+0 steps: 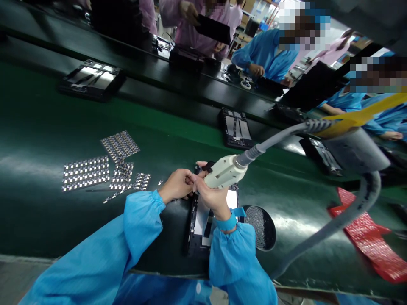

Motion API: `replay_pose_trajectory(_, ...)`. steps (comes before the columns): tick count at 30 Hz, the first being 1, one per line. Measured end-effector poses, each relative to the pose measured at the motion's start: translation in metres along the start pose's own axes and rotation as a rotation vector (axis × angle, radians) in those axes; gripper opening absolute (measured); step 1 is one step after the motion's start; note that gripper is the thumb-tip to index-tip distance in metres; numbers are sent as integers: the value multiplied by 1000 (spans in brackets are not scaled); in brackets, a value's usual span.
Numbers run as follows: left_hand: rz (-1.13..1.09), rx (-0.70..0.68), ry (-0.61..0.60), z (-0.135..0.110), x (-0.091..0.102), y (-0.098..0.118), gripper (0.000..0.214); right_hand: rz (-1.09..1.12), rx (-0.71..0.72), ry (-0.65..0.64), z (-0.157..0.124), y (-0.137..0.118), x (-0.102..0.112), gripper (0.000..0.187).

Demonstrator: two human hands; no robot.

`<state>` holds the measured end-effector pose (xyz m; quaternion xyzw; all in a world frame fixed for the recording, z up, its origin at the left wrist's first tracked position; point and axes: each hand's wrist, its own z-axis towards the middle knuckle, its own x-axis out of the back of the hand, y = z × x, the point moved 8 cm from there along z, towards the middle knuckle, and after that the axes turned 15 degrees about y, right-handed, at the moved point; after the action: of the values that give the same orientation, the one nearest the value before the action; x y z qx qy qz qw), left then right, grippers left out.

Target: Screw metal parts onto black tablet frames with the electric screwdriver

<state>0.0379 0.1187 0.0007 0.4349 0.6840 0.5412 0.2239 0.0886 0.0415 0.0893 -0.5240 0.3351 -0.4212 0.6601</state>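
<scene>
An opened tablet-like device [197,220] with pale inner plates and a black frame lies on the green bench in front of me. Over its upper part, my right hand [213,195] is wrapped round a cream-coloured electric screwdriver [224,171], whose grey cable runs up to the right. My left hand [179,184] meets the right one at the tool's front end, fingers pinched together at the device's upper left edge. What the left fingertips hold, if anything, is hidden. Just right of the device sits a round black dish [260,228] full of small metal screws.
Panels of small circuit boards [85,173] lie to the left. More opened devices stand further back, one at the far left [92,79] and one in the middle [237,128]. Red bubble wrap [369,233] lies right. A thick grey hose [330,237] crosses the right side. Co-workers sit opposite.
</scene>
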Motion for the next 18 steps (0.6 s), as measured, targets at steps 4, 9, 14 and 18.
replay_pose_trajectory(4, 0, 1, 0, 0, -3, -3, 4, -10, -12, 2, 1, 4, 0, 32)
replay_pose_trajectory(9, 22, 5, 2, -1, 1, 1, 11, 61, 1, 19, 5, -14, 7, 47)
replay_pose_trajectory(14, 187, -96, 172, -9, 79, 19, 24, 70, 79, 96, 9, -59, 63, 36)
replay_pose_trajectory(18, 660, -319, 300, -30, 128, 28, 23, -19, 84, 273, 9, -64, 136, 30)
